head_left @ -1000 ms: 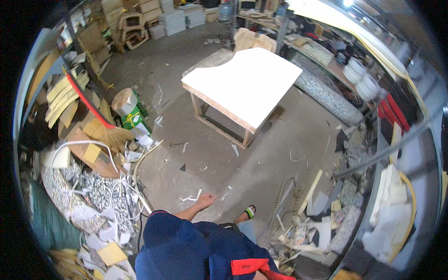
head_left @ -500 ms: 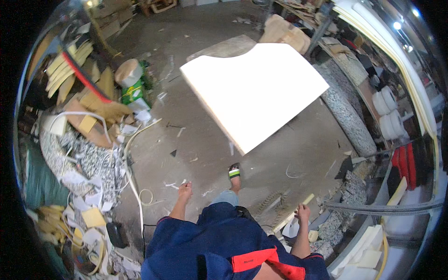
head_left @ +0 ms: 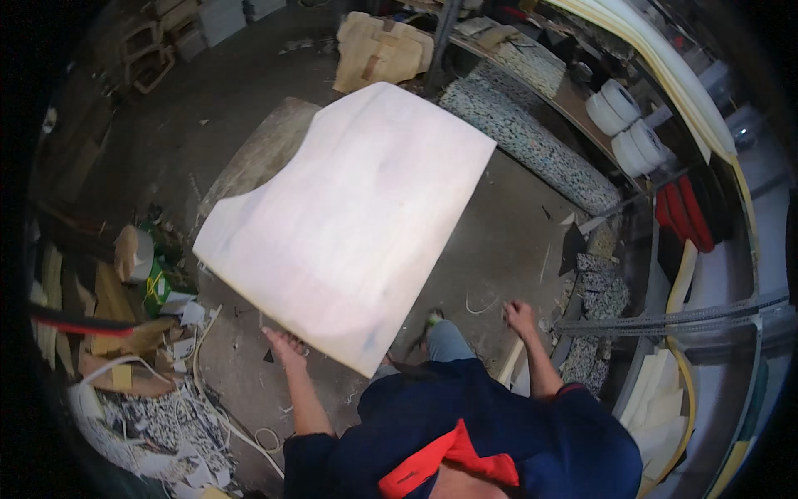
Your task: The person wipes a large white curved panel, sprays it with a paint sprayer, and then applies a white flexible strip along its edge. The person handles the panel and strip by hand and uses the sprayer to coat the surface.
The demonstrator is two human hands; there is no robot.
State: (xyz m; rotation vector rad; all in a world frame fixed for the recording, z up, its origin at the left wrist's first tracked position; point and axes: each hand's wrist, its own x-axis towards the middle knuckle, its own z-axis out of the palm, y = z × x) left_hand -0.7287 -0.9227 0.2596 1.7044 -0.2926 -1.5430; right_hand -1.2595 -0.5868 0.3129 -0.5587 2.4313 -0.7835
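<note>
A large pale panel [head_left: 349,216], with a curved cut-out along its far left side, lies on a low table whose weathered top [head_left: 274,125] shows beyond it. My left hand [head_left: 285,345] is at the panel's near-left edge, fingers spread; whether they touch it is unclear. My right hand [head_left: 519,317] hangs to the right of the panel with loosely curled fingers and nothing visible in them.
Speckled foam rolls [head_left: 524,141], white rolls [head_left: 632,145] and red pads [head_left: 683,212] line the shelving on the right. Scrap foam [head_left: 150,424] and a green box [head_left: 162,283] crowd the left. Wooden boards [head_left: 381,51] lean at the back.
I have stepped up to the table; the panel now sits much nearer my body. My left hand has risen to its edge, fingers spreading, and my view has turned right.
</note>
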